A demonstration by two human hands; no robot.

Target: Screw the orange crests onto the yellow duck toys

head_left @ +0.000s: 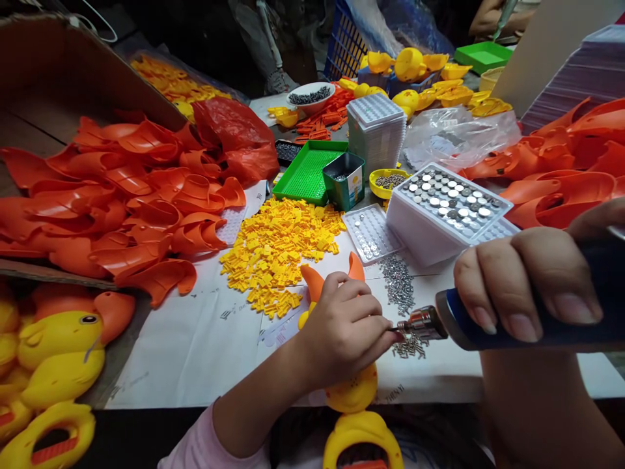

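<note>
My right hand (532, 286) is wrapped around a dark blue electric screwdriver (469, 319), which lies level and points left. Its metal chuck and thin bit reach the fingertips of my left hand (342, 326). Those fingers are closed in a pinch at the bit's tip; whatever small thing is between them is hidden. Under and behind my left hand is a yellow toy duck (356, 391) with orange parts, its handle end hanging over the table's near edge. Beside the bit lie a pile of small screws (410, 346) and a pile of small silvery pieces (398, 283).
Small yellow plastic parts (283, 244) are heaped mid-table. Orange shells (122, 195) fill the left, with more at the right. A tray of button cells (452, 198), a green tray (310, 172) and a dark tin (344, 179) stand behind. Finished-looking ducks (63, 352) lie lower left.
</note>
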